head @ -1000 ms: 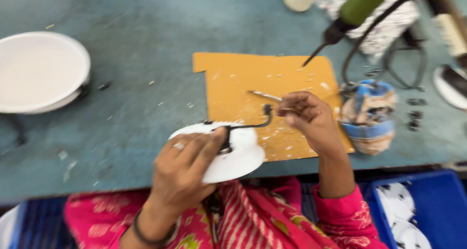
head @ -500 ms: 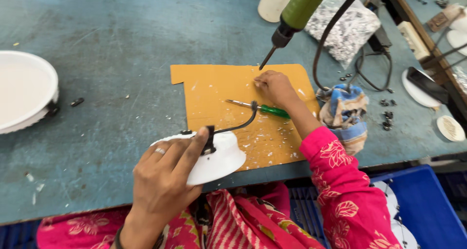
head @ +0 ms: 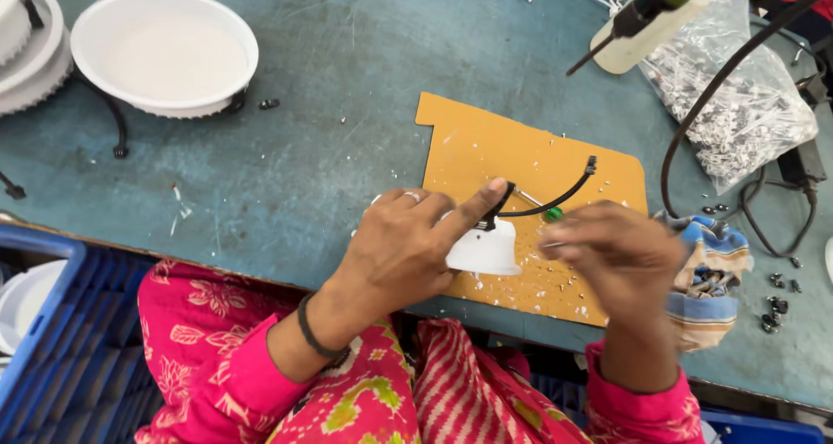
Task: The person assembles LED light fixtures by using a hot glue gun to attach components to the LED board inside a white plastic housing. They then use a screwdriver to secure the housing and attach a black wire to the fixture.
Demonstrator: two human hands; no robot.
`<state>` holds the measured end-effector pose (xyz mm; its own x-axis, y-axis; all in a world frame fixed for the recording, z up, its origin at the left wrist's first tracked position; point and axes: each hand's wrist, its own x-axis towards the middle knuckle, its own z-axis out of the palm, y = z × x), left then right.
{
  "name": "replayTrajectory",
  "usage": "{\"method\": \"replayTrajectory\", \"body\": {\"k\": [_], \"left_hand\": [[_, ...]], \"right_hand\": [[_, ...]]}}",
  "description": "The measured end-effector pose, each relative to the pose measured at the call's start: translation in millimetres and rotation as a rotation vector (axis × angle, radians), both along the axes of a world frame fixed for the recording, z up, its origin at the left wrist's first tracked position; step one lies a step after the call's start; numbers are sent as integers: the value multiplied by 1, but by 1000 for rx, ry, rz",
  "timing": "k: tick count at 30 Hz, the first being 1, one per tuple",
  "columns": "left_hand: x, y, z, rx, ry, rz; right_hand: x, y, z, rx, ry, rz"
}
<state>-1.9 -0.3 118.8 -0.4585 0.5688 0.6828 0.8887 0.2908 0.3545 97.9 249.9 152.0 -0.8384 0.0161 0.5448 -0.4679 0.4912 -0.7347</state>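
Fixture (head: 486,249) on board (head: 486,140); dish (head: 163,52) far left; bag (head: 737,106) right.

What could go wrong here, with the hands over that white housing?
1. The white lamp housing sits near the table edge, pinned only by the left hand; it might slip off.
2. The right hand is blurred in motion near the black spring clip, which could snap back.

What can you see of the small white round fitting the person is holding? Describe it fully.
The white fitting looks like smooth moulded plastic, round, seen tilted on its side over the orange-brown board. A curved black wire clip springs from its top. The left hand holds it, forefinger pressed at the clip's base; the blurred right hand is beside it.
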Motion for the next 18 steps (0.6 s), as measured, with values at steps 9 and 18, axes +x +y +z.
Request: {"method": "replayTrajectory", "body": {"k": [9, 18], "left_hand": [[1, 4, -4, 47, 3, 5], [1, 5, -3, 31, -4, 10]], "right_hand": [[-23, -40, -8, 258, -44, 8], [-22, -37, -12, 280, -11, -26]]}}
